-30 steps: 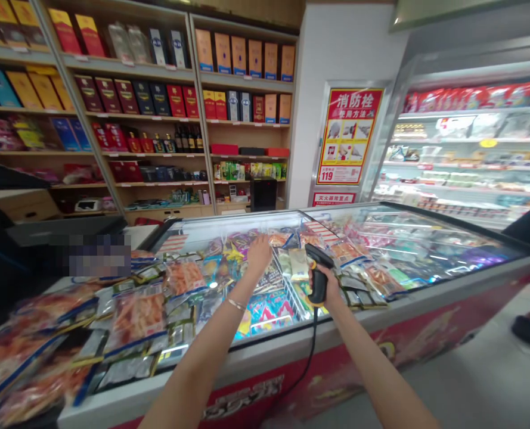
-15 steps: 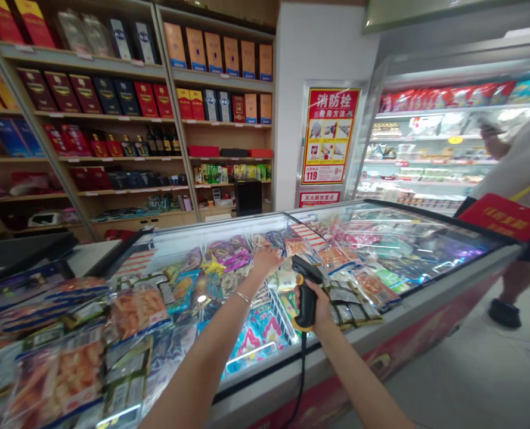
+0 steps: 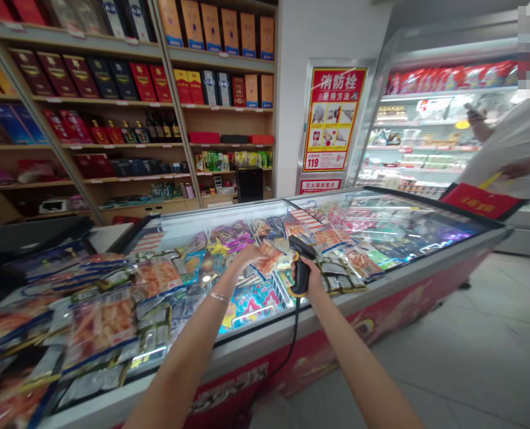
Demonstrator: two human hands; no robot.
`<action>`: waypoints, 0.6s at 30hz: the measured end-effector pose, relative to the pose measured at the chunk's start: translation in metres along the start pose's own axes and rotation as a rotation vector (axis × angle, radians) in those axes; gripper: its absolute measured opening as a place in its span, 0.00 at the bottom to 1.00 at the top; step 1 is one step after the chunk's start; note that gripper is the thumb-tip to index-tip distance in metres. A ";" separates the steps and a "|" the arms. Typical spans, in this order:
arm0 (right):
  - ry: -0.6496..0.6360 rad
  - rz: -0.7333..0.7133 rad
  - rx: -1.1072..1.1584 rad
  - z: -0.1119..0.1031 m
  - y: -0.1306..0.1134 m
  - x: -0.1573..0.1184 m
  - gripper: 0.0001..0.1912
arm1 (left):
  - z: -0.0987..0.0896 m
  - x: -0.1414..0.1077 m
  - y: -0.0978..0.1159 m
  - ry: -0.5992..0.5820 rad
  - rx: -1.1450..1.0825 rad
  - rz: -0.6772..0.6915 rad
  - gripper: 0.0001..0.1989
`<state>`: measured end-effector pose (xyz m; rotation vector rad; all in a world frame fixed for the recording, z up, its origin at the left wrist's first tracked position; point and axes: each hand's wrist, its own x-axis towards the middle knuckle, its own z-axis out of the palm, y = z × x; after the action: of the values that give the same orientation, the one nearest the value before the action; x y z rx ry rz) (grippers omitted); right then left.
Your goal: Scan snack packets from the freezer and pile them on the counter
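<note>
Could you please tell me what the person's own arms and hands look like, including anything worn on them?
Both arms are bare, with no sleeves or gloves in view. The left arm wears a thin metallic bracelet at the wrist, while the right arm shows no jewellery.

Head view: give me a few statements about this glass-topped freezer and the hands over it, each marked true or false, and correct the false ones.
The right hand grips a black-and-yellow pistol-shaped barcode scanner: true.
The scanner's thin black cable runs down over the freezer's front edge: true.
The left hand wears a wristwatch: false, a thin metal bracelet circles that wrist.
The glass-topped chest freezer holds no packets: false, colourful plastic packets fill it.
A person in a white T-shirt stands beyond the freezer's right end: true.
</note>
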<state>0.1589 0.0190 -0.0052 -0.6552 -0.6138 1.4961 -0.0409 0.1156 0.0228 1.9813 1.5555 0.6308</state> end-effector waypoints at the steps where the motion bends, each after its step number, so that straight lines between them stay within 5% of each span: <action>1: -0.017 -0.007 -0.001 0.000 0.000 -0.002 0.12 | -0.002 -0.007 -0.006 0.047 -0.142 0.021 0.20; 5: -0.080 -0.047 -0.011 0.005 0.002 -0.008 0.14 | -0.016 -0.024 -0.026 0.320 -0.953 0.032 0.24; 7: -0.112 -0.051 -0.055 0.012 0.003 -0.011 0.15 | -0.026 -0.026 -0.033 0.405 -1.162 -0.016 0.22; 18: -0.338 -0.223 -0.963 0.066 -0.016 -0.029 0.11 | -0.041 -0.035 -0.041 0.467 -1.288 -0.078 0.19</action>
<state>0.1224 -0.0088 0.0530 -1.0136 -1.6558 1.0453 -0.1047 0.0944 0.0250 0.8059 0.9352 1.6065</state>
